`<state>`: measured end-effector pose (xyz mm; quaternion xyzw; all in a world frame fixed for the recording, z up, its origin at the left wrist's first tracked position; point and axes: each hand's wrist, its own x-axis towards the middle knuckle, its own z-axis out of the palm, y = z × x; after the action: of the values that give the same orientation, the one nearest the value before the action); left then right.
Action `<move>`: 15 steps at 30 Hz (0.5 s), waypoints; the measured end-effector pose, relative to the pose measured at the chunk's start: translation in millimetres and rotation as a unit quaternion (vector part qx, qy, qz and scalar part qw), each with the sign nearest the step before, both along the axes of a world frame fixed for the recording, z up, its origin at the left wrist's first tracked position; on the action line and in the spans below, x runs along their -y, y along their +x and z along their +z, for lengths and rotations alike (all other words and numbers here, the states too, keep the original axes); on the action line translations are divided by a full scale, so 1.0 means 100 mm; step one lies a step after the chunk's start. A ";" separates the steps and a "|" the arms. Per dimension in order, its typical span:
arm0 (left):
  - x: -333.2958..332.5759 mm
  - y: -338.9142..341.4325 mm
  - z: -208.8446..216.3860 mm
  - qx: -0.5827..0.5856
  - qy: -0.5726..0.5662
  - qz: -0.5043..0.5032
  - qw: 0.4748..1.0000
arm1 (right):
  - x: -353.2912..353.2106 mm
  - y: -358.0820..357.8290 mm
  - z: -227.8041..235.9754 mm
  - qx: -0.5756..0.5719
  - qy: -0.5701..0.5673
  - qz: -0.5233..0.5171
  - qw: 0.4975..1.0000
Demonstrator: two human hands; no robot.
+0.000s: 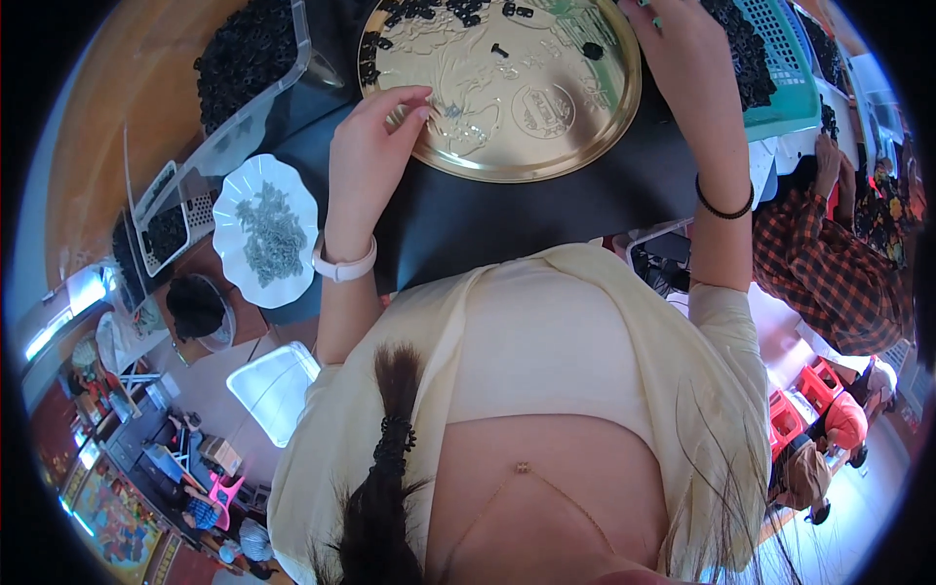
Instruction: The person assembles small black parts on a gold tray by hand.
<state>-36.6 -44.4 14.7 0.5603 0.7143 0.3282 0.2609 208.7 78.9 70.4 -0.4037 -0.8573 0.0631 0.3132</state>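
A round gold-coloured tray (546,161) with raised patterns lies in front of me. Small black plastic pieces (468,12) gather along its far and left side, with a single black piece (499,50) near the middle. Over the tray's left rim is my left hand (375,141), its thumb and forefinger drawn together in a pinch; whatever sits between the tips is too small to make out. My right hand (682,44) is at the tray's far right rim, fingers curled and partly cut off by the picture's edge, so what they hold is unclear.
A scalloped white dish (224,210) of small clear pieces (268,234) stands left of my left wrist. Clear bins of black pieces (244,68) rise at the far left. At right sits a green basket (795,115) with more black pieces. Another person (829,253) works further right.
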 end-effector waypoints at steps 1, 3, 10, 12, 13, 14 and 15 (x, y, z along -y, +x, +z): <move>-0.03 -0.01 -0.06 -0.025 0.035 -0.042 0.998 | -0.01 0.04 0.02 0.011 0.000 0.034 0.999; -0.01 -0.04 -0.10 -0.054 0.067 -0.069 0.994 | -0.19 0.05 -0.55 0.069 0.049 0.063 0.994; -0.04 0.08 -0.07 -0.088 0.006 -0.048 0.995 | -0.04 0.02 -0.74 0.155 -0.055 0.017 0.986; -0.05 0.09 -0.07 -0.082 0.006 -0.049 0.995 | -0.02 0.03 -0.69 0.156 -0.060 -0.003 0.986; -0.04 0.10 -0.09 -0.082 0.009 -0.045 0.996 | -0.01 0.02 -0.65 0.134 -0.026 0.011 0.991; -0.03 0.10 -0.10 -0.082 0.013 -0.040 0.996 | -0.02 0.03 -0.62 0.112 0.009 0.026 0.993; -0.03 0.10 -0.11 -0.080 0.019 -0.042 0.996 | -0.07 0.06 -0.60 0.076 0.028 0.012 0.997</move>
<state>-26.3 -41.0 3.4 0.6194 0.7021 0.2848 0.2057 214.8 86.1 10.1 -0.3882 -0.8847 0.0124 0.2577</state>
